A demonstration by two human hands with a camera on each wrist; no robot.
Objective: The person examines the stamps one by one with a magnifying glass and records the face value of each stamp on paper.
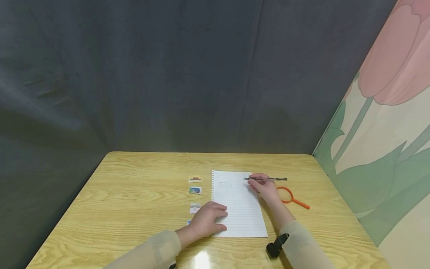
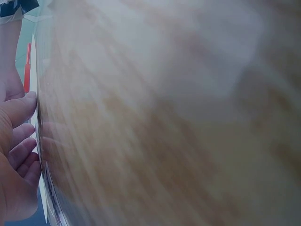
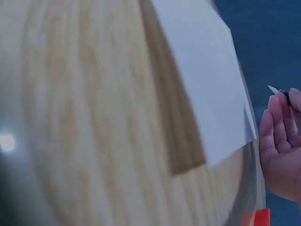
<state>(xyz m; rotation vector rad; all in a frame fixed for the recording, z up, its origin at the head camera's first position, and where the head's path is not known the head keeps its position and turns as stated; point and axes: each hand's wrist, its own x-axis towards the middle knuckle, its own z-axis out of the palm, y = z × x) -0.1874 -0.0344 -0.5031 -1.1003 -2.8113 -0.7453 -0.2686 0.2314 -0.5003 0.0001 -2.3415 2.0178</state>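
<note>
A white sheet of lined paper (image 1: pixel 238 209) with holes along its left edge lies on the wooden table. Faint handwriting (image 1: pixel 225 184) shows near its top left. My left hand (image 1: pixel 208 219) rests on the lower left of the sheet, fingers spread. Over the upper right part, my right hand (image 1: pixel 264 187) pinches a pen (image 1: pixel 277 179) between thumb and fingers, its tip pointing left and its shaft lying nearly level. The right wrist view shows the right hand (image 3: pixel 282 141) with the pen's tip between the fingertips. In the left wrist view the left hand (image 2: pixel 19 155) presses at the paper's edge.
Left of the paper, small stamp-like pictures stand in a column: an orange one (image 1: pixel 195 179), a blue-green one (image 1: pixel 195 190), a pale one (image 1: pixel 195 208), and one partly hidden by the left hand. An orange magnifying glass (image 1: pixel 300 203) lies right of the sheet.
</note>
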